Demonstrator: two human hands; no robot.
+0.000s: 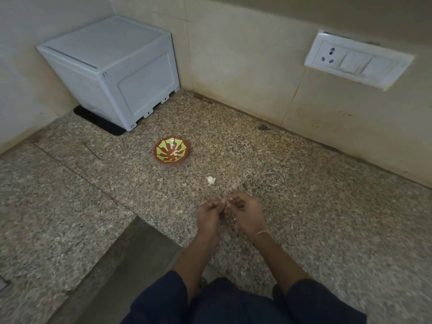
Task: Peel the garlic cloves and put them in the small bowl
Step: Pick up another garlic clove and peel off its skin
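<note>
Head view: we look down on a speckled granite desk [304, 195], where a person's left hand [209, 213] and right hand [245, 212] meet fingertip to fingertip. Both grips are pinched closed on a small pale garlic clove [224, 201] that barely shows between them, and we cannot tell which way its long axis runs. The small round bowl [171, 150], red-brown with a yellow-green petal pattern, stands well apart from the hands, beyond them and to their left, so we judge the left hand the nearer one for the drop. Between bowl and hands, to the bowl's right, a white papery piece of garlic [211, 180] lies on the desk. Pale marks at the bowl's centre may be cloves or pattern; we cannot say.
</note>
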